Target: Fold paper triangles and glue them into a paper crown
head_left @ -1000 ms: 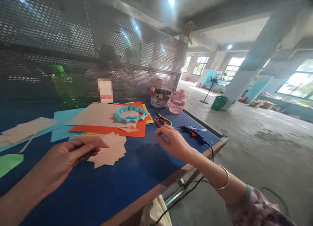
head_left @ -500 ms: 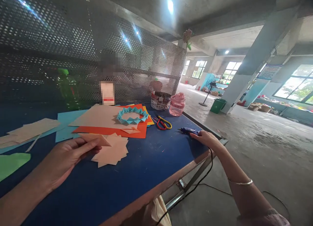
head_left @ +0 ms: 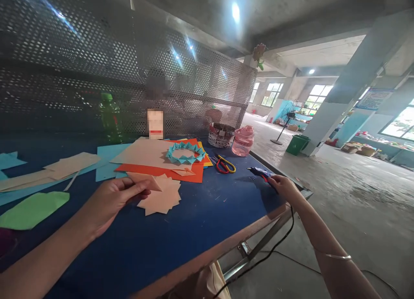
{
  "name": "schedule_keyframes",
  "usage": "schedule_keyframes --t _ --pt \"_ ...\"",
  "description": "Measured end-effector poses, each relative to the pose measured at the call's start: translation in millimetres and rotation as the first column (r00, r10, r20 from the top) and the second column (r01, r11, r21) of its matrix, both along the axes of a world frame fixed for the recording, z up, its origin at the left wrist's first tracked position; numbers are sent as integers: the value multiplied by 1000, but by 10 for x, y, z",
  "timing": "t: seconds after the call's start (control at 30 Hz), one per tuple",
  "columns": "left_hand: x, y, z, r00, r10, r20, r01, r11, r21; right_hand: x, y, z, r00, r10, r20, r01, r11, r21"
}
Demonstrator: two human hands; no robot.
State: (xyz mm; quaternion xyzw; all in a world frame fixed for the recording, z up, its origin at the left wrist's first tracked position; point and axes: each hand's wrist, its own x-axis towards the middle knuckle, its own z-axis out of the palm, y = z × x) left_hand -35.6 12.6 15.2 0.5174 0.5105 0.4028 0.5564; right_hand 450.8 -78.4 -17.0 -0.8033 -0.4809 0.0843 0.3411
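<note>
Between thumb and fingers my left hand pinches a folded peach paper piece, held just above a fanned stack of peach paper squares. My right hand, near the table's right edge, is closed around a dark blue glue gun whose nozzle points left. Its black cord hangs over the edge. Behind the left hand, a ring of folded blue paper rests on peach and orange sheets. Scissors with red and yellow handles lie between the sheets and the glue gun.
A woven basket and a pink plastic jug stand at the back right. A green bottle is by the perforated metal panel. Green paper lies at left on the blue table.
My right hand has lifted the glue gun slightly off the table and tilted it. The view has shifted left, while my left hand still pinches the folded paper.
</note>
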Motion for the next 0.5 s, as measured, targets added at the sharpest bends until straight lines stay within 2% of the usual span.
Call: schedule_keyframes --t 0.1,0.23,0.3,0.37,0.43,0.5 --pt "-2 -37 21 1000 0 3 -1 1000 15 -103 -54 -1 996 -6 -92 17 993 115" --pt "20 -88 50 1000 -5 19 4 1000 27 -296 -101 62 966 70 -248 -7 970 245" --pt "25 -87 48 1000 -13 14 12 999 38 -435 -65 125 851 206 -483 -41 943 330" --pt "13 -69 41 1000 -12 13 11 999 51 -629 8 207 701 333 -630 -131 929 346" --pt "-16 -44 40 1000 -15 5 15 998 55 -893 94 304 570 374 -732 -228 927 297" --pt "-55 -19 44 1000 -15 3 15 998 65 -1210 174 407 523 391 -757 -299 916 267"
